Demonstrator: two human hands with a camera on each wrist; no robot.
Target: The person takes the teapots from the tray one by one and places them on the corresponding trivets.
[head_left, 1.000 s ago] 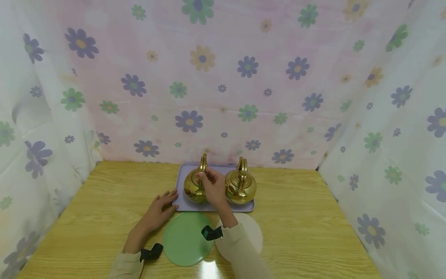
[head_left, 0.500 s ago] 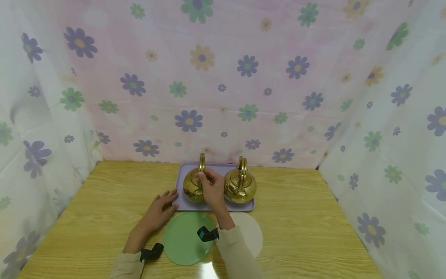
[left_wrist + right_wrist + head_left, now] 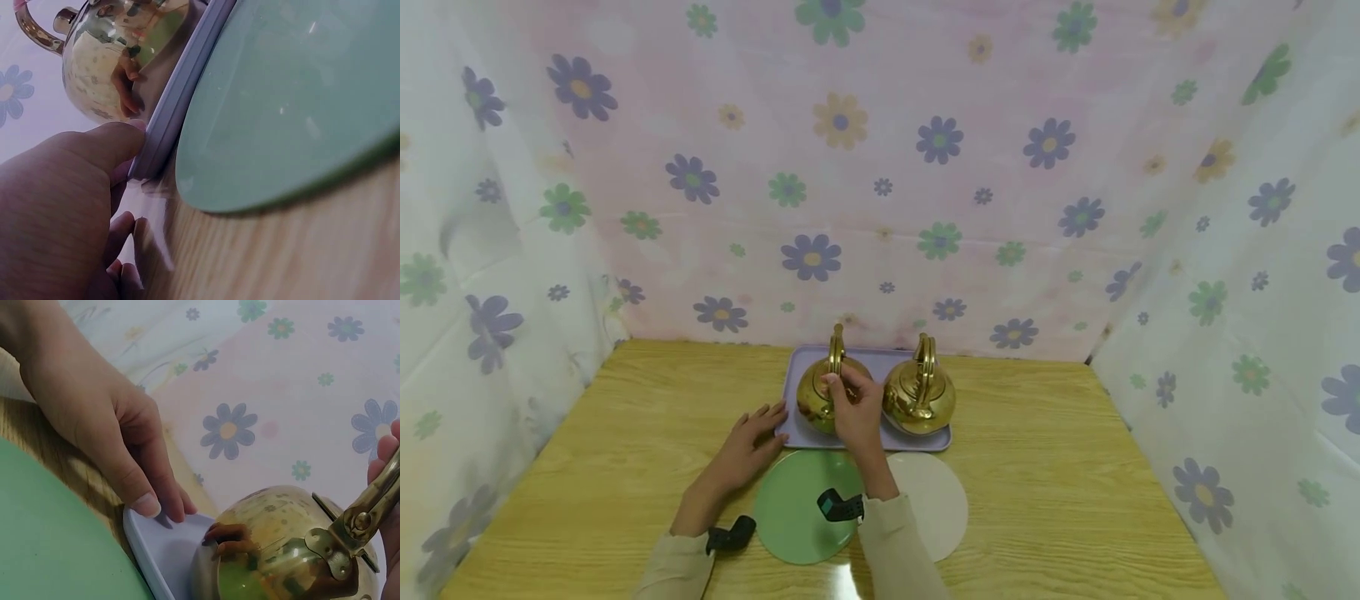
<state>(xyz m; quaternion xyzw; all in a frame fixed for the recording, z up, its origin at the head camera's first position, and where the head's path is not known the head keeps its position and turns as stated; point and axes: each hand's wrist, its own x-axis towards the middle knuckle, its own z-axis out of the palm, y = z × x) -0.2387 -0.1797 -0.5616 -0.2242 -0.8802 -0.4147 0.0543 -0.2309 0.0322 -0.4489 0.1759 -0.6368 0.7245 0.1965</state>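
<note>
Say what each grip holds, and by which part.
Right grip: leftmost gold kettle, by its handle. Left grip: touching the lilac tray's edge, no clear hold.

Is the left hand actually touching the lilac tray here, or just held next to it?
Touching. The left wrist view shows it: the left hand has its thumb tip against the rim of the lilac tray, with no gap between.

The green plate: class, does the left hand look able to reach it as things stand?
Probably yes: the left hand touches the edge of the lilac tray, close beside the green plate, whose left side nothing covers.
</note>
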